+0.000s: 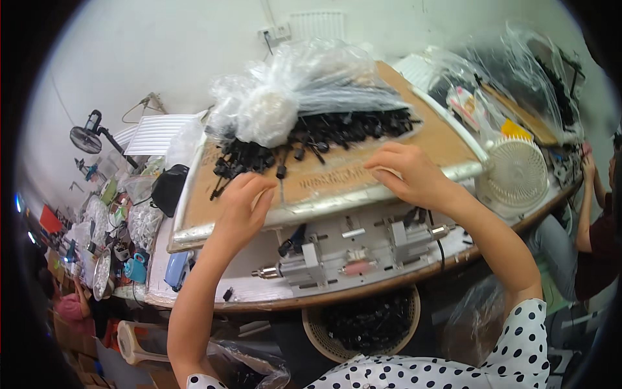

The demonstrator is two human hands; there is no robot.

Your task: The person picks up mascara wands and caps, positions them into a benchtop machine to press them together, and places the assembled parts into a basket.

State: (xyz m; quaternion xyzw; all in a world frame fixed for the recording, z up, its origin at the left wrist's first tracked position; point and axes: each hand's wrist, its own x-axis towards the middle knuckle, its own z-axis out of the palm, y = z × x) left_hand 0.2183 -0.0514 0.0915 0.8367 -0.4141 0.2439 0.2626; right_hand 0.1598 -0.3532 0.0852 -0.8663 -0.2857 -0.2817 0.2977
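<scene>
Head view shows a cardboard-faced board (447,144) with silvery rim. Across its back lies a clear plastic bag (327,76). At the board's left half spreads a heap of black stemmed parts (249,159). Over its front edge, left hand (241,206) is nearer the heap than right hand (414,176); each grip is narrow, seemingly without anything. Just beyond the left fingertips, one small black-headed part (281,172) points roughly toward the front rim.
</scene>
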